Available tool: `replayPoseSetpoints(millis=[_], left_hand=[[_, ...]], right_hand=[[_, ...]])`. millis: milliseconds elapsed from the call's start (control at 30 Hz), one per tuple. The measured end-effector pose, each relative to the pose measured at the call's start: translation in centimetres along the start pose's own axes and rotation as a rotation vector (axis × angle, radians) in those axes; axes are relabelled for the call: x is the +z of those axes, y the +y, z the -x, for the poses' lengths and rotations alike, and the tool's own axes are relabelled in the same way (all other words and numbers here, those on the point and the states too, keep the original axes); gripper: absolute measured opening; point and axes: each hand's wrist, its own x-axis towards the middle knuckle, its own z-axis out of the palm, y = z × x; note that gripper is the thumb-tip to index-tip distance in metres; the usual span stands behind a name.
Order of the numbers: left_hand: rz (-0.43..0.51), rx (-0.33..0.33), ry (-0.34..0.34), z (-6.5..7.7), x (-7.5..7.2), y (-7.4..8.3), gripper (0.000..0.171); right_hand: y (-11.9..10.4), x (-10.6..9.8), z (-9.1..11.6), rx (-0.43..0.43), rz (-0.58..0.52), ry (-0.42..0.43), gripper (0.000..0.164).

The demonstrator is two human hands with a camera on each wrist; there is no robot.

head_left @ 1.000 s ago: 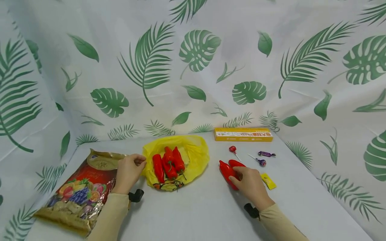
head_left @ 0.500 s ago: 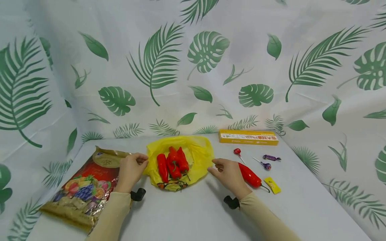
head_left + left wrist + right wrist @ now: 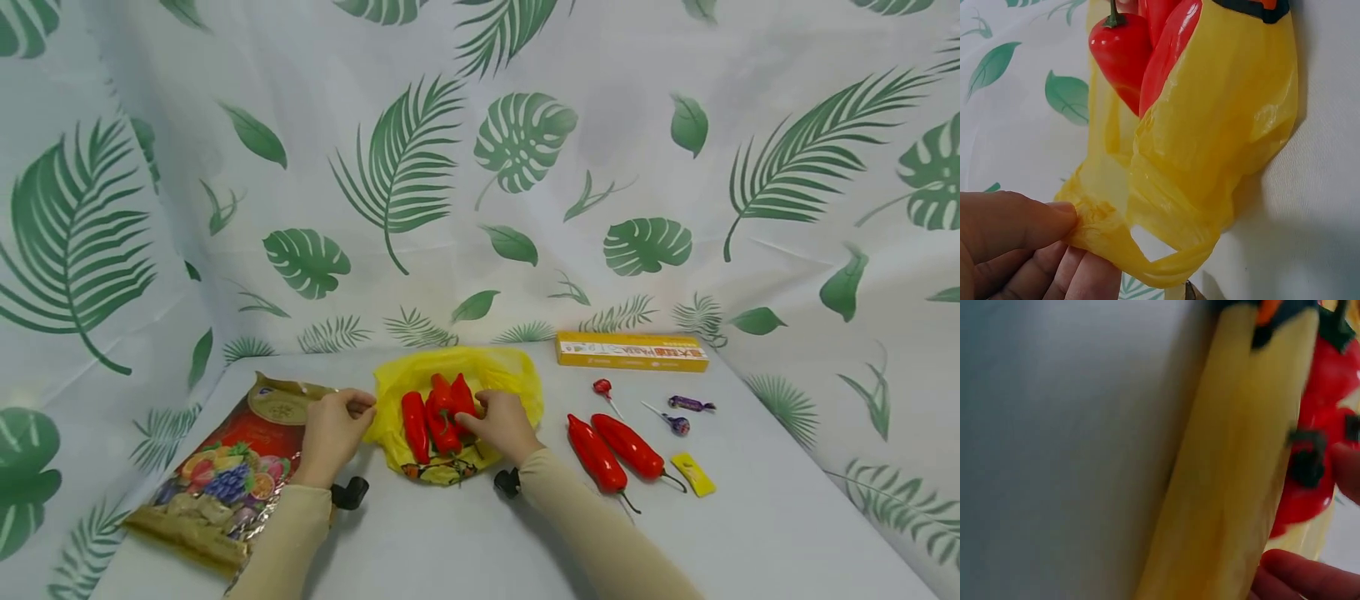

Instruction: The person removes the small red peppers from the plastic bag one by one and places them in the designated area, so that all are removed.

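Note:
A yellow plastic bag point(image 3: 519, 373) lies spread on the table with several red peppers point(image 3: 416, 427) in its mouth. At its left edge my left hand point(image 3: 330, 435) pinches the plastic between thumb and fingers; the left wrist view shows the gathered handle point(image 3: 1100, 228) in that grip. My right hand point(image 3: 508, 425) reaches over the bag's right side, thumb and fingers spread about the rightmost pepper point(image 3: 462, 397). In the blurred right wrist view the thumb point(image 3: 1349, 472) lies against a pepper, while the fingers stay below it. Two more peppers point(image 3: 597, 457) lie on the table to the right.
A large red and gold candy bag point(image 3: 225, 467) lies left, partly under my left forearm. Right of the peppers are a red lollipop point(image 3: 602, 387), a purple lollipop point(image 3: 679, 425), a purple-wrapped candy point(image 3: 688, 403) and a yellow packet point(image 3: 693, 474). A pasta box point(image 3: 632, 351) stands at the back.
My right hand has let go of a pepper beside another on the right, then moved left to the peppers in the bag. My left hand keeps its pinch on the bag's edge.

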Motion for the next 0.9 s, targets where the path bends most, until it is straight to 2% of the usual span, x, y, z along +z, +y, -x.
replayPoseSetpoints(millis=[200,500,733,900], left_hand=[[-0.003,0.013,-0.002,0.1,0.4,0.4,0.011],[-0.002,0.017,-0.009,0.1,0.9,0.4,0.011],[-0.006,0.029,0.001,0.2,1.0,0.4,0.012],[-0.013,0.036,0.019,0.2,0.8,0.1,0.012]], right_hand=[[-0.4,0.3,0.0,0.075,0.008,-0.014,0.059],[-0.1,0.1,0.1,0.064,-0.025,0.047,0.045],[0.3,-1.6,1.6,0.095,-0.073,0.096,0.044],[0.5,-3.0,3.3,0.117,-0.045,0.087,0.048]])
